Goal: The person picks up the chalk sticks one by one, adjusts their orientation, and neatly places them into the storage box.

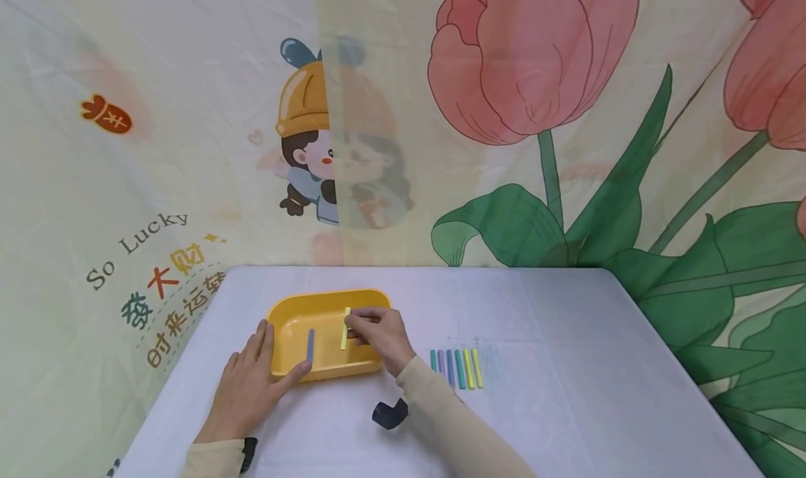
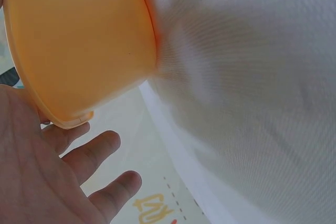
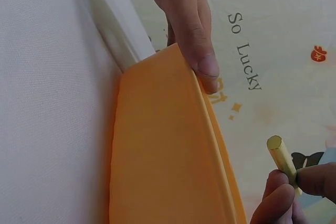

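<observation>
A yellow chalk stick (image 1: 344,329) is pinched between the thumb and fingers of my right hand (image 1: 383,331), above the right half of a yellow-orange tray (image 1: 334,376). The right wrist view shows the round end of this chalk (image 3: 275,143) higher than the tray rim (image 3: 212,129). My left hand (image 1: 247,380) rests at the tray's near left corner, thumb along the near rim and index finger against the left side. In the left wrist view its other fingers (image 2: 94,153) are spread and fairly straight beside the tray wall. A blue chalk stick (image 1: 310,345) lies inside the tray.
Right of the tray, several chalk sticks (image 1: 461,369) in green, purple, blue and yellow lie in a row on the white tablecloth (image 1: 567,366), partly behind my right forearm. Faint coloured smudges mark the cloth beside them. A printed curtain (image 1: 390,114) hangs behind the table.
</observation>
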`<act>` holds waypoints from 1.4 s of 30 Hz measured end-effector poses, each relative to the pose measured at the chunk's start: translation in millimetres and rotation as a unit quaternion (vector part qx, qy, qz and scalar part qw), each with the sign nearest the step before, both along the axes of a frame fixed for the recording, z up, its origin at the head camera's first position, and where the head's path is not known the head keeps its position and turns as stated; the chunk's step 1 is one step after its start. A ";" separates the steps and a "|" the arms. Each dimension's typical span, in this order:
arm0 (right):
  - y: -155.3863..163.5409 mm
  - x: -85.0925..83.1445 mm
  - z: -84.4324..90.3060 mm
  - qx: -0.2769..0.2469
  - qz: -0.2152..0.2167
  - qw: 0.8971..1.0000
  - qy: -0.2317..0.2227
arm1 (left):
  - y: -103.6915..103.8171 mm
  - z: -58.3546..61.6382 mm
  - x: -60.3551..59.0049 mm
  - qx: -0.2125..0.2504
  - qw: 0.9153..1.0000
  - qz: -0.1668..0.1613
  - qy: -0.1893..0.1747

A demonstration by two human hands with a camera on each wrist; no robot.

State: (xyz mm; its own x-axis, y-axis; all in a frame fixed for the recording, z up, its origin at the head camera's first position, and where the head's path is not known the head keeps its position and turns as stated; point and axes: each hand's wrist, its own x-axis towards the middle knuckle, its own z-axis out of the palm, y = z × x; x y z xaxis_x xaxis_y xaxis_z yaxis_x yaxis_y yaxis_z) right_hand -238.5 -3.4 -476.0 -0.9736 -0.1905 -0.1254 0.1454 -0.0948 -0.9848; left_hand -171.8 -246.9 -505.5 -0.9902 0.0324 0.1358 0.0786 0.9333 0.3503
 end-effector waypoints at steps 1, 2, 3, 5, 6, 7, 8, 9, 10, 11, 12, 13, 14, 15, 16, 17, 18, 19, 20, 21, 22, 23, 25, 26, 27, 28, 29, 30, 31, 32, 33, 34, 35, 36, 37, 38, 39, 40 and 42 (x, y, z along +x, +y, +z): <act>-1.1 -0.6 -0.5 0.006 0.000 1.000 0.000 | 0.0 -0.1 -0.4 0.000 1.000 0.000 0.000; -2.4 -1.2 -1.1 0.009 -0.002 1.000 -0.003 | 0.0 -0.2 -0.6 0.001 1.000 0.000 -0.001; -3.7 -1.7 -1.9 0.011 -0.002 1.000 -0.005 | -0.1 -0.3 -1.0 0.001 1.000 0.000 0.000; -6.2 -3.0 -4.0 0.018 -0.002 1.000 -0.006 | -0.1 -0.5 -1.3 0.001 1.000 -0.001 0.000; -7.5 -3.4 -5.0 0.022 0.000 1.000 -0.005 | -0.3 -0.6 -1.4 -0.001 1.000 -0.001 0.002; -8.7 -3.8 -5.8 0.026 0.002 1.000 -0.004 | -0.5 -0.7 -1.4 -0.001 1.000 -0.001 0.004; -9.8 -4.1 -6.4 0.026 0.003 1.000 -0.005 | -0.7 -0.8 -1.3 -0.003 1.000 -0.002 0.006; -11.0 -4.3 -6.9 0.027 0.004 1.000 -0.004 | -1.0 -0.9 -1.4 -0.004 1.000 -0.002 0.007; -12.2 -4.6 -7.2 0.026 0.004 1.000 -0.003 | -1.2 -0.8 -1.2 -0.004 1.000 -0.003 0.009; -13.2 -4.7 -7.2 0.025 0.006 1.000 -0.002 | -1.2 -0.7 -1.1 -0.005 1.000 -0.003 0.010; -14.2 -4.7 -7.1 0.023 0.006 1.000 -0.002 | -1.2 -0.5 -0.9 -0.005 1.000 -0.003 0.011; -15.1 -4.7 -6.8 0.019 0.006 1.000 0.000 | -1.0 -0.2 -0.9 -0.003 1.000 -0.004 0.011; -16.1 -4.7 -6.5 0.015 0.005 1.000 -0.001 | -0.7 -0.1 -0.9 -0.003 1.000 -0.003 0.010; -17.2 -4.9 -6.2 0.012 0.004 1.000 0.000 | -0.3 0.2 -1.0 -0.003 1.000 -0.003 0.009; -18.5 -5.2 -6.1 0.010 0.003 1.000 0.001 | 0.2 0.5 -0.9 -0.003 1.000 -0.002 0.006; -19.8 -5.6 -6.1 0.010 0.002 1.000 0.001 | 0.6 0.7 -1.0 -0.004 1.000 -0.001 0.005; -21.4 -6.1 -6.3 0.010 -0.001 1.000 0.001 | 0.8 0.9 -1.1 -0.005 1.000 0.000 0.003; -23.1 -6.9 -6.6 0.012 -0.003 1.000 0.000 | 1.0 1.1 -1.2 -0.006 1.000 0.001 0.000; -24.8 -7.8 -7.0 0.011 -0.006 1.000 -0.002 | 1.3 1.2 -1.3 -0.007 1.000 0.003 -0.002; -26.6 -9.0 -7.7 0.010 -0.009 1.000 -0.005 | 1.4 1.2 -1.3 -0.008 1.000 0.004 -0.004; -28.2 -10.0 -8.6 0.014 -0.011 1.000 -0.007 | 1.4 1.2 -1.3 -0.009 1.000 0.005 -0.005; -29.9 -11.0 -9.2 0.017 -0.013 1.000 -0.009 | 1.3 1.1 -1.5 -0.009 1.000 0.006 -0.007; -32.9 -12.9 -10.8 0.019 -0.017 1.000 -0.017 | 1.3 0.8 -1.7 -0.009 1.000 0.007 -0.007; -34.3 -13.5 -11.3 0.019 -0.019 0.999 -0.021 | 1.2 0.5 -1.8 -0.009 1.000 0.007 -0.006; -35.7 -14.1 -11.9 0.023 -0.021 0.999 -0.021 | 1.2 0.1 -2.0 -0.008 1.000 0.006 -0.005; -37.4 -14.4 -12.7 0.027 -0.021 0.999 -0.023 | 0.9 0.0 -1.9 -0.007 1.000 0.005 -0.003; -39.2 -14.7 -13.2 0.028 -0.023 0.999 -0.026 | 0.7 -0.3 -1.8 -0.007 1.000 0.005 -0.002; -40.9 -15.1 -14.0 0.030 -0.025 0.999 -0.029 | 0.5 -0.6 -1.6 -0.006 1.000 0.004 -0.001; -42.4 -15.3 -14.5 0.033 -0.026 0.999 -0.031 | 0.3 -0.8 -1.5 -0.006 1.000 0.003 0.001; -43.9 -15.7 -14.9 0.037 -0.025 0.999 -0.032 | 0.2 -1.0 -1.3 -0.006 1.000 0.001 0.002; -45.2 -16.1 -15.3 0.042 -0.025 0.998 -0.033 | -0.1 -1.2 -1.3 -0.006 1.000 0.001 0.002; -46.5 -16.4 -15.6 0.046 -0.024 0.998 -0.036 | -0.1 -1.3 -1.3 -0.006 1.000 0.000 0.002; -47.7 -17.0 -15.7 0.050 -0.023 0.998 -0.039 | -0.2 -1.4 -1.3 -0.006 1.000 0.000 0.002; -48.8 -17.6 -16.0 0.055 -0.022 0.997 -0.040 | -0.5 -1.4 -1.3 -0.005 1.000 -0.001 0.002; -49.9 -18.1 -15.6 0.059 -0.020 0.997 -0.044 | -0.6 -1.4 -1.4 -0.005 1.000 -0.001 0.002; -50.9 -18.8 -15.7 0.064 -0.019 0.997 -0.045 | -0.7 -1.4 -1.3 -0.005 1.000 -0.001 0.002; -51.9 -19.4 -15.7 0.070 -0.018 0.996 -0.047 | -0.9 -1.3 -1.4 -0.004 1.000 -0.001 0.003; -52.7 -20.0 -15.7 0.074 -0.016 0.996 -0.048 | -0.9 -1.3 -1.4 -0.003 1.000 -0.001 0.003; -54.1 -21.1 -15.6 0.086 -0.015 0.995 -0.053 | -0.9 -1.2 -1.5 -0.003 1.000 -0.002 0.004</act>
